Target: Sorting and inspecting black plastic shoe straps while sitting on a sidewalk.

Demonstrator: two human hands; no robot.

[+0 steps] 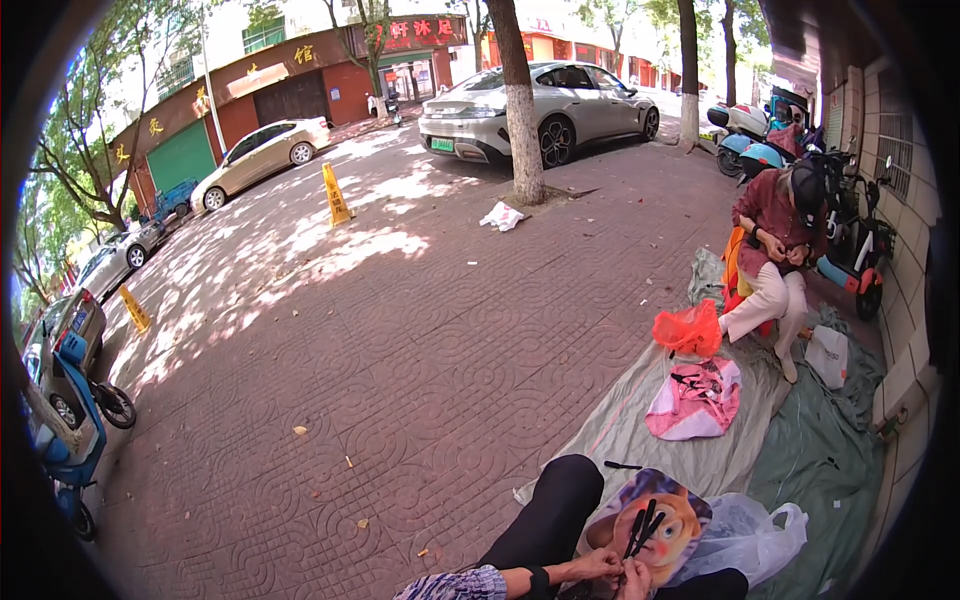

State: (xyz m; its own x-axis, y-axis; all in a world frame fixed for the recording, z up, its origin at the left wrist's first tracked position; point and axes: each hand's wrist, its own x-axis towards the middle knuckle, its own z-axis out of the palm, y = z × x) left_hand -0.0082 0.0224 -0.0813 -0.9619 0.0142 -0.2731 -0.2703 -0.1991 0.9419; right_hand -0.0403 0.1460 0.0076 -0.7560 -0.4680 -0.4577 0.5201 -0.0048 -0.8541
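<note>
Reddish-brown patterned paving (400, 400) forms the ground in the head view, with a light grey woven sheet (630, 440) and a dark green woven sheet (820, 470) laid at right, beside a pale tiled wall (905, 345).

On the person's lap lies a flat mat printed with an orange cartoon face (685, 525). Over it stands a small fan of slim black sticks (645, 530), lower ends at the fingertips. Right hand (636, 580): fingers closed, apparently pinching the sticks. Left hand (598, 566): fingers bent in alongside; whether it grips anything cannot be told. One loose black stick (622, 465) rests on the light grey sheet.

Step in hand, as judged: fingertip work at the sticks' lower ends. Continuing calls for a steady pinch, lest the fan slip apart.

Clearances: the black-trousered left thigh (545, 510) bounds the left hand; a translucent white plastic bag (750, 540) adjoins the mat at right. Room opens leftward over the paving. Forward, a pink-and-white bag (695, 400) lies well apart, a seated co-worker (785, 235) beyond.
</note>
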